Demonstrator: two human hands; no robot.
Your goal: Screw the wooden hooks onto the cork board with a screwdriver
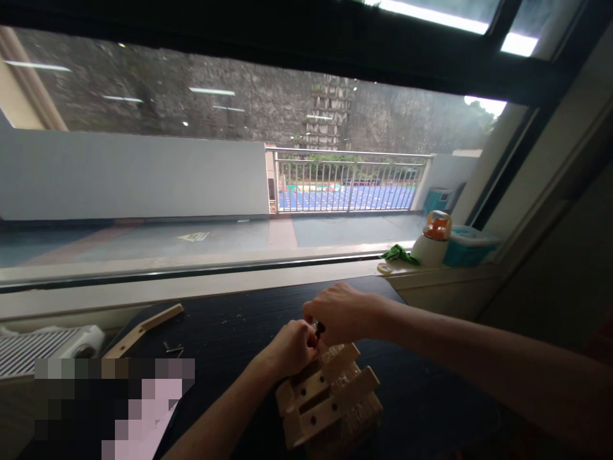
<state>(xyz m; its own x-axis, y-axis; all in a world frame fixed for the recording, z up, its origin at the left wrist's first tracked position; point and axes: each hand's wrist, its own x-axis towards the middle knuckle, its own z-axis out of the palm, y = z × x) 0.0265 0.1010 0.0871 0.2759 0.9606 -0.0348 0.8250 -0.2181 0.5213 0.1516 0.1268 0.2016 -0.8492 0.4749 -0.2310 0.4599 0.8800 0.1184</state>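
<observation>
Both hands meet over the far end of a pale wooden assembly [320,409] made of strips with round holes. Clear, shiny wrapping or tape shows along its right side. My left hand [293,345] is closed, its thumb and fingers pinched against a small dark piece [318,329] whose kind I cannot make out. From the right, my right hand [342,312] curls over the same spot with its fingers bent down. Its fingertips are partly hidden, and what they grip does not show. The assembly rests on the dark table [230,345].
On the table's left lie a jointed wooden strip [143,329] and small metal pieces [172,349]. A white slatted appliance [48,348] stands at the left edge. The windowsill holds a green cloth [398,254], a white jug [430,248] and a teal box [469,246].
</observation>
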